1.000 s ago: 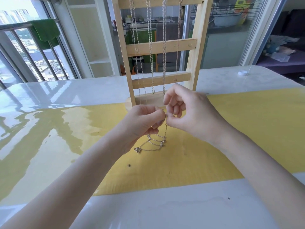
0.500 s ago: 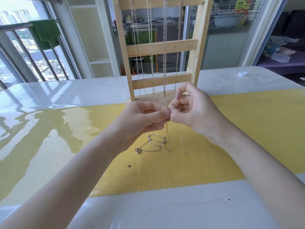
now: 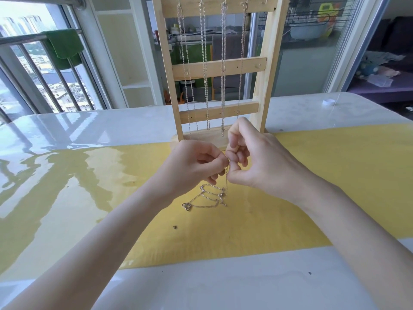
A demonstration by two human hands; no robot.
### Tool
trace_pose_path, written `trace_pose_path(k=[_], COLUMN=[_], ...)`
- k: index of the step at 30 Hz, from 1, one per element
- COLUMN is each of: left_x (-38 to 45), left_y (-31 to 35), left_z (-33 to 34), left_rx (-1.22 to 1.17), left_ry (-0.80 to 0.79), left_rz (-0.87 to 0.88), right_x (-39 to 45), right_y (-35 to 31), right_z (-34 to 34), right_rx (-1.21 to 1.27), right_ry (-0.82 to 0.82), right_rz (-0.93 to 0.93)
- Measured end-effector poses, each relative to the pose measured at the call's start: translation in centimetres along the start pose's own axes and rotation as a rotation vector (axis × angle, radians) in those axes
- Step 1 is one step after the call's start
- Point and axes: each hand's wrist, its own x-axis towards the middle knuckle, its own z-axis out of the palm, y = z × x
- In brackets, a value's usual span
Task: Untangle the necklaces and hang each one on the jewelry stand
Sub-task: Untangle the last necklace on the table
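A thin silver necklace (image 3: 209, 198) lies partly coiled on the yellow mat, one end lifted. My left hand (image 3: 192, 166) and my right hand (image 3: 252, 162) meet just above it, and both pinch the raised end of the chain between thumb and fingertips. A short length hangs straight down from the pinch to the coil. Right behind my hands stands the wooden jewelry stand (image 3: 263, 90), with several chains (image 3: 204, 70) hanging from hooks on its top bar.
The yellow mat (image 3: 335, 175) covers the middle of a glossy white table (image 3: 89, 128). A small white cap (image 3: 328, 102) sits at the far right. Small dark specks (image 3: 175, 227) lie on the mat near me. Window railing and a glass door stand behind the table.
Both hands stay together over the coil, with small finger shifts at the chain's end. The hanging length has straightened a little. The view has tilted slightly upward.
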Motion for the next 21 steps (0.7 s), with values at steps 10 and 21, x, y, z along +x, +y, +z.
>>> trace_pose_path(k=[10,21], left_x=[-0.1,-0.5], left_y=[0.3,0.7], left_z=[0.1,-0.5], left_rx=[-0.048,0.289], left_ry=[0.077,0.018], left_rz=[0.221,0.421], right_x=[0.3,0.0], right_y=[0.5,1.1], right_z=[-0.6,-1.1], right_rx=[0.659,1.066], right_ry=[0.143,-0.142], right_rz=[0.204,0.436])
